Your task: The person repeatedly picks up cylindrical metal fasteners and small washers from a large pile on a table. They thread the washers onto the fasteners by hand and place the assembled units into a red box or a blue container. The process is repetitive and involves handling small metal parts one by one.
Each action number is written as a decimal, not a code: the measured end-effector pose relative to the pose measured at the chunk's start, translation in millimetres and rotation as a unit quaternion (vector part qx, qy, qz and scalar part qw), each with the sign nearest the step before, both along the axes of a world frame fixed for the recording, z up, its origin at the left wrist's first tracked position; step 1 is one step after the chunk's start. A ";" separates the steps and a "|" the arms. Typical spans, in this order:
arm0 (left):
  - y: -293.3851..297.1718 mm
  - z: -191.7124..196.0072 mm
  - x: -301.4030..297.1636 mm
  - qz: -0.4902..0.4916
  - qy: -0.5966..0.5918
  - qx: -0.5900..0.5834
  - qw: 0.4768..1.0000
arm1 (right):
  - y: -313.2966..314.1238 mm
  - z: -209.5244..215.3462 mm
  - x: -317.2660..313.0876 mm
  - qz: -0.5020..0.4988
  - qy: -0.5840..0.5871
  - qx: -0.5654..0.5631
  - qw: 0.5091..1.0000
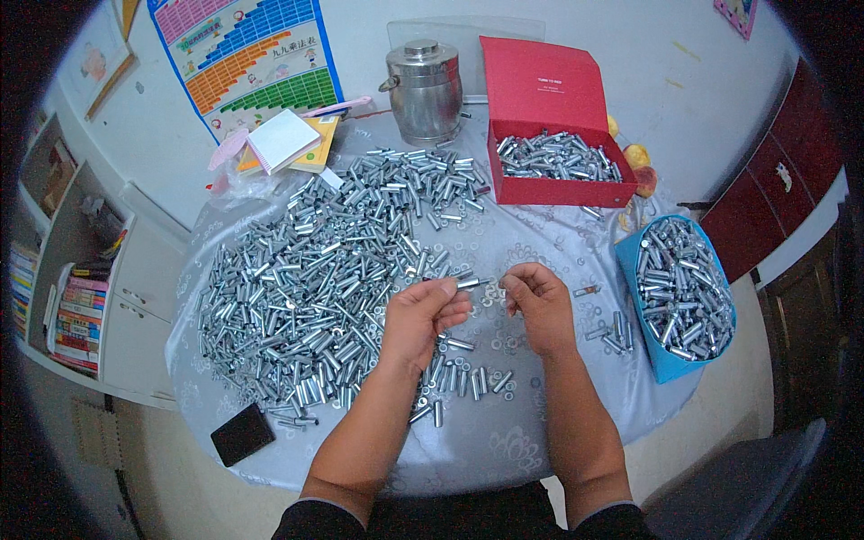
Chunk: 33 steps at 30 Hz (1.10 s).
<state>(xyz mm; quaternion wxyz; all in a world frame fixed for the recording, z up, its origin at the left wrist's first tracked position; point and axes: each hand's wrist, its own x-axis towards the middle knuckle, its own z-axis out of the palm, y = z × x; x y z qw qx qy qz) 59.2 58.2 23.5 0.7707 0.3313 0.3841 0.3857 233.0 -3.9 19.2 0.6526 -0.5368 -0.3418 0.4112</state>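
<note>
My left hand (421, 319) pinches a short silver metal sleeve (469, 283) between thumb and fingers, pointing it to the right. My right hand (538, 301) is closed just beside its end, fingertips pinched on something too small to make out, perhaps a washer. Both hands hover over the middle of a round table with a pale patterned cloth (504, 441). A big heap of silver sleeves (315, 270) covers the table's left half. Loose sleeves and washers (463, 373) lie under my hands.
A red open box (549, 135) with sleeves stands at the back right, a blue container (679, 288) full of them at the right edge. A steel lidded pot (423, 90), notepads (283, 139) and a black phone (242, 434) also lie on the table. Shelves stand left.
</note>
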 end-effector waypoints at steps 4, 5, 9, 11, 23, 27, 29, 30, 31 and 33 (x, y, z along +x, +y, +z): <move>-2.7 -1.3 2.5 -0.016 -0.011 0.007 1.000 | 0.4 -6.6 1.1 0.039 0.002 0.006 0.999; -3.6 0.0 2.6 -0.018 -0.011 0.007 1.000 | 0.4 -5.8 -0.2 0.041 0.002 0.006 0.999; -4.8 -0.3 3.0 -0.022 -0.010 0.008 1.000 | -0.4 -4.6 -2.6 0.037 0.005 0.001 0.999; -4.4 -2.7 2.9 -0.016 -0.019 0.003 1.000 | -0.7 -5.0 -4.2 0.037 -0.027 0.000 0.999; -2.9 -3.6 0.6 -0.018 -0.053 -0.017 0.998 | -2.1 0.0 1.9 0.011 -0.112 -0.032 0.993; 3.6 -3.5 -3.0 0.017 -0.057 -0.012 0.998 | -4.3 -6.8 21.9 -0.057 -0.228 -0.051 0.971; 6.7 -3.8 -5.4 0.025 -0.073 -0.006 0.997 | -6.5 -9.2 26.0 -0.028 -0.292 -0.078 0.953; 6.9 -1.9 -6.4 0.030 -0.077 -0.003 0.997 | -7.4 -10.1 25.7 -0.012 -0.340 -0.075 0.937; 7.3 -0.7 -7.6 0.035 -0.081 0.001 0.996 | -7.9 -10.7 25.0 0.005 -0.387 -0.072 0.919; 8.8 -2.2 -9.6 0.035 -0.083 0.006 0.996 | -7.1 -8.9 18.5 0.064 -0.417 -0.075 0.904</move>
